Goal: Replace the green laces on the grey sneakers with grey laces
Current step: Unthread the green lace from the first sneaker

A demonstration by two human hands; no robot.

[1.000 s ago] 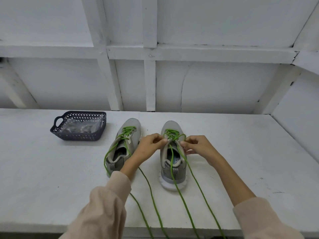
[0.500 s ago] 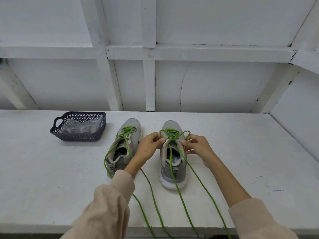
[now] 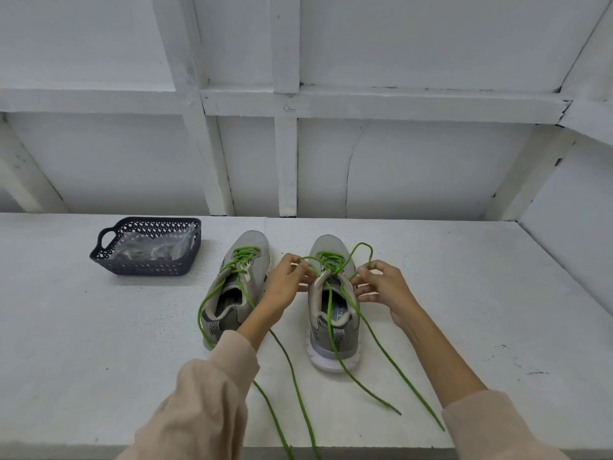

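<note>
Green lace [image 3: 331, 313] on the right sneaker [image 3: 333, 303], mid-desk, is pinched by left hand [image 3: 287, 283] and right hand [image 3: 381, 288], fingers clamped on loops near the eyelets. Soft, limp cord; best gripped near the eyelets. Left sneaker [image 3: 237, 283] sits just beside; basket [image 3: 147, 245] is well clear, near the back-left edge.

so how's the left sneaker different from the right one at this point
The left sneaker lies untouched, while the right sneaker has the left hand and right hand at its eyelets. The left sneaker's lace sits snug across the front; the right sneaker's lace is pulled up into loose loops. The left sneaker angles slightly; the right points straight away. Both are grey with green laces whose ends trail toward the table edge.
</note>
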